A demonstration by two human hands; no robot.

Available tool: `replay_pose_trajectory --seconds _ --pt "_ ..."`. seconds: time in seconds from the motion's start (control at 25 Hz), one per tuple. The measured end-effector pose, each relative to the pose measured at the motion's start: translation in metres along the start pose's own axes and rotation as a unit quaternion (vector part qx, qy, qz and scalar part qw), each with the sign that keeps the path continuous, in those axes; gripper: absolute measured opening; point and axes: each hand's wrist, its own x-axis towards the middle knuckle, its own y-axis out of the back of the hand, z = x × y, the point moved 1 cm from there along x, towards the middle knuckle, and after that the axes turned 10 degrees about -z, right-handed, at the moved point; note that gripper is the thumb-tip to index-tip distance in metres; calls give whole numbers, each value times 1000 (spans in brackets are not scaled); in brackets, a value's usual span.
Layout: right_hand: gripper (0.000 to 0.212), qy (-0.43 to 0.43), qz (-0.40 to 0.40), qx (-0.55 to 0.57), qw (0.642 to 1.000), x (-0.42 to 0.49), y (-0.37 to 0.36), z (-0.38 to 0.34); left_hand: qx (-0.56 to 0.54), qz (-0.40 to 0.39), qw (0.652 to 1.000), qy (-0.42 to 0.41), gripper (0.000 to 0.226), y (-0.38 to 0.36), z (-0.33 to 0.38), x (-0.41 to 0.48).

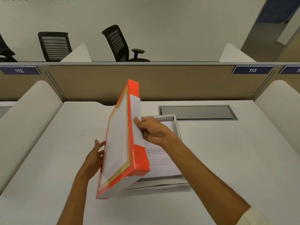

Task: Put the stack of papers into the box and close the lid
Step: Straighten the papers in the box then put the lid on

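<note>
A grey-white open box [176, 122] lies on the desk with a stack of printed papers [162, 161] inside it. The orange lid [138, 159], white on its inner face, stands tilted almost on edge over the box's left side. My right hand [152, 130] grips the lid's upper long edge, thumb on the white flap. My left hand [95, 156] touches the lid's outer face from the left with its fingers spread. The lid hides the left part of the box and the papers.
The white desk [227, 159] has a grey metal cable hatch [197, 112] just behind the box. A tan partition [178, 82] closes the back and white dividers [27, 114] flank both sides. Black office chairs [120, 44] stand beyond the partition.
</note>
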Motion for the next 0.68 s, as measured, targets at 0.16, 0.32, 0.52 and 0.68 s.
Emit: replay_pose_trajectory --seconds 0.16,0.32,0.52,0.68 --pt "28 3 -2 -24 1000 -36 56 -6 -32 -31 999 -20 47 -18 -6 0" --pt "43 -2 62 -156 986 -68 112 7 51 20 995 -86 34 -46 -9 3" --pt "51 -26 231 -359 904 -71 155 53 187 62 975 -99 56 -89 -26 15" --pt "45 -24 283 -404 869 -62 181 80 254 66 957 -127 66 -103 -25 23"
